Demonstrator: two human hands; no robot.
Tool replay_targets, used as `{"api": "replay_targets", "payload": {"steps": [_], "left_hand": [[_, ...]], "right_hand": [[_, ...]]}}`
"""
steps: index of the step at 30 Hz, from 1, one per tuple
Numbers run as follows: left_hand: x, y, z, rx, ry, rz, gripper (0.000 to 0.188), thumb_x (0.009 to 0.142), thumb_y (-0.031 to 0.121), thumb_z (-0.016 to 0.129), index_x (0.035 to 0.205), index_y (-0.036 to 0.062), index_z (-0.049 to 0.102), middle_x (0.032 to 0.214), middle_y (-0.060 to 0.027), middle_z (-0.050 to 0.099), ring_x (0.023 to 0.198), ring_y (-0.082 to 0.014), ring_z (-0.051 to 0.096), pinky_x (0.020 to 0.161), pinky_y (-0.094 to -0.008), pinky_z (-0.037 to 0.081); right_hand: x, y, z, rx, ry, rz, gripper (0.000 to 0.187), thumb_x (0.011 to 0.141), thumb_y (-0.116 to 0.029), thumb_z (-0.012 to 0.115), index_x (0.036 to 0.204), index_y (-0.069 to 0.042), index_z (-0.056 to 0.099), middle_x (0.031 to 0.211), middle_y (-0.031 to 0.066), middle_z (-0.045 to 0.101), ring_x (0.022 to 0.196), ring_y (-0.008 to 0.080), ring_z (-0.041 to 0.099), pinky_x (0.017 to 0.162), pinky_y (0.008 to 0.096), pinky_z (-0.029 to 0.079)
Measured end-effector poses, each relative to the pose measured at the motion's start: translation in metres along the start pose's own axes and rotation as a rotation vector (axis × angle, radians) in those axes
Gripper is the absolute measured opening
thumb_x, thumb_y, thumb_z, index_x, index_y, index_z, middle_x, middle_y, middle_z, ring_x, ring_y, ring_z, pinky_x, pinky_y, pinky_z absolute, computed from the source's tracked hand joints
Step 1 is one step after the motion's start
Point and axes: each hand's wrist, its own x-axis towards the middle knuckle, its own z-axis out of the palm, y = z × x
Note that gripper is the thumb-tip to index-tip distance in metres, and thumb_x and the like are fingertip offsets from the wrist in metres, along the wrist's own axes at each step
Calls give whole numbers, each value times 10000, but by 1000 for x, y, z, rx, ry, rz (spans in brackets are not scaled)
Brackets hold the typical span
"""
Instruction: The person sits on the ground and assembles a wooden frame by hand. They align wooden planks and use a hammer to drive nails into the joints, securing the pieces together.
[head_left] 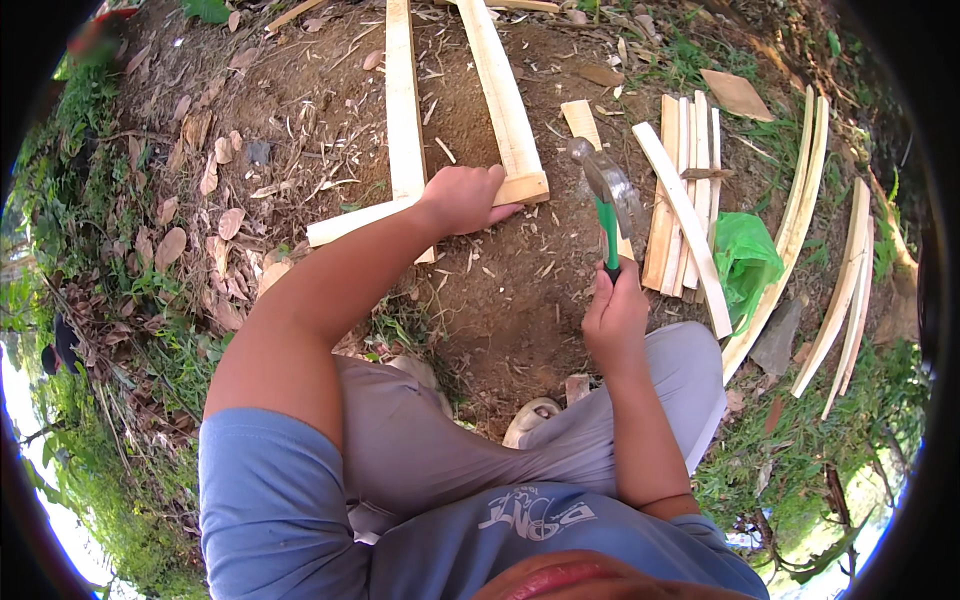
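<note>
My left hand [465, 200] is closed round a pale wooden crosspiece [355, 222] that lies across the near ends of two long wooden strips. The left strip [402, 110] and the right strip [503, 105] stretch away from me over the ground. Part of the crosspiece is hidden under my hand and forearm; its right end meets the right strip. In my right hand [615, 312] is a claw hammer [611, 238] with a green and black handle. It is held upright in the picture, its metal head to the right of the crosspiece and apart from it.
Right of the hammer lie several wooden strips [662, 220] beside a green plastic bag [745, 262]. Longer strips [800, 205] and more thin pieces [845, 295] rest farther right. A short board [580, 120] lies behind the hammer. Dry leaves [172, 247] cover the dirt at left.
</note>
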Motion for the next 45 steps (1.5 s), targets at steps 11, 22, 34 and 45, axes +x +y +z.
{"api": "replay_targets", "payload": {"steps": [11,22,34,45], "left_hand": [[1,3,-2,14,-7,-14,616,1046,640,618,1062,25,600,862,-189,757,807,-401,766,737,-515,608],[2,1,-1,40,4,-16,611,1043,631,626,1054,21,586,848,-200,753,793,-423,760,726,-522,610],[0,-1,1,42,35,-1,599,1034,619,650,1035,27,566,839,-200,745,785,-428,757,723,-523,610],[7,3,8,68,88,-6,551,1025,580,681,1049,41,572,899,-241,760,854,-476,749,753,-583,588]], "right_hand": [[-1,9,23,-26,-43,-8,177,1123,-156,560,1143,12,505,874,290,694,777,534,690,672,615,524],[-3,8,30,-44,-232,198,186,1128,-158,548,1154,21,504,837,322,662,787,555,670,681,631,491],[-4,19,37,24,-162,162,239,1132,-192,554,1039,20,494,785,313,650,755,556,660,656,626,481],[4,29,38,161,-234,385,326,1166,-258,485,1049,39,551,791,271,682,697,478,682,651,593,512]]}}
